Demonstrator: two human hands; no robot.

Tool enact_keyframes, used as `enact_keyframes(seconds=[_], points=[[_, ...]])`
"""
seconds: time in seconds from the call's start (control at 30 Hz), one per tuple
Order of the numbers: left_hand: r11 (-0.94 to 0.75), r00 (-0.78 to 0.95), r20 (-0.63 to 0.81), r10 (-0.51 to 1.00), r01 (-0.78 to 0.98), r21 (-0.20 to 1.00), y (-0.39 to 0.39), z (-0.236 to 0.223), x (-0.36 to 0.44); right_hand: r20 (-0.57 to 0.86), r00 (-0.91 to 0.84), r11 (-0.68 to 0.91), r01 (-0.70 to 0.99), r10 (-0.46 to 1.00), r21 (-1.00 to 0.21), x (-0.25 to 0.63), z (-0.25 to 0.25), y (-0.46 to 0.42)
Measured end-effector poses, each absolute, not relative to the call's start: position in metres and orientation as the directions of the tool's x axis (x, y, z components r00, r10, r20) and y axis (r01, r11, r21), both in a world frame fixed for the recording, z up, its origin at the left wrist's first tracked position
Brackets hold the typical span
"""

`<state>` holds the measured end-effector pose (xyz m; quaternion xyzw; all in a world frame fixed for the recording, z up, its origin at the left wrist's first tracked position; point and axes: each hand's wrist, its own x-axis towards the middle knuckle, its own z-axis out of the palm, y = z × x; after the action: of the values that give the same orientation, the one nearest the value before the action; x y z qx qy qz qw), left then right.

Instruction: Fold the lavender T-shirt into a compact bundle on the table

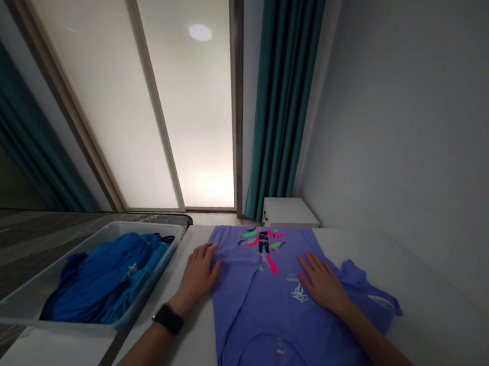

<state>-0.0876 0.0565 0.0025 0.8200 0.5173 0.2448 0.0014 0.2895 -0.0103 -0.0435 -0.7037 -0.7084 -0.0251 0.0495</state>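
Fingers (311,264) spread, nothing gripped! Left hand (198,274) touches the purple fabric T-shirt (245,301) at its edge, right hand (325,285) its front; smooth white tabletop (428,304) runs right of the fingers, translucent plastic bin (142,299) left.

Violet shirt (244,315), pink-green-black print (263,241), white script (299,293) perhaps

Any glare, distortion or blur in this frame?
Head view: frosted panels glow brightest, with a round glare spot on one; head view: curtains splay outward toward the top, suggesting wide-angle distortion; head view: left hand, right hand and purple shirt show no obvious blur.
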Motion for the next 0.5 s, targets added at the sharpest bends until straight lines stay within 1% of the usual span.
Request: enact_keyframes(seconds=[0.1,0.17,0.23,0.4,0.5], points=[[-0.640,0.572,0.303,0.762,0.734,0.226,0.030,-0.004,-0.071,0.086,0.006,-0.004,1.000,0.996,-0.025,0.287,-0.041,-0.012],[-0.694,0.660,0.215,0.720,0.686,0.219,0.015,-0.009,-0.067,0.072,0.010,-0.008,1.000,0.997,-0.021,0.288,-0.040,-0.012],[-0.716,0.698,0.166,0.697,0.663,0.218,0.006,-0.011,-0.068,0.068,0.013,-0.012,1.000,0.998,-0.017,0.290,-0.040,-0.013],[-0.743,0.727,0.164,0.667,0.632,0.221,-0.003,-0.008,-0.081,0.061,0.014,-0.014,1.000,0.998,0.005,0.298,-0.043,-0.015],[-0.745,0.734,0.148,0.663,0.629,0.223,-0.008,-0.005,-0.084,0.065,0.021,-0.021,1.000,0.998,-0.009,0.300,-0.043,-0.015]])
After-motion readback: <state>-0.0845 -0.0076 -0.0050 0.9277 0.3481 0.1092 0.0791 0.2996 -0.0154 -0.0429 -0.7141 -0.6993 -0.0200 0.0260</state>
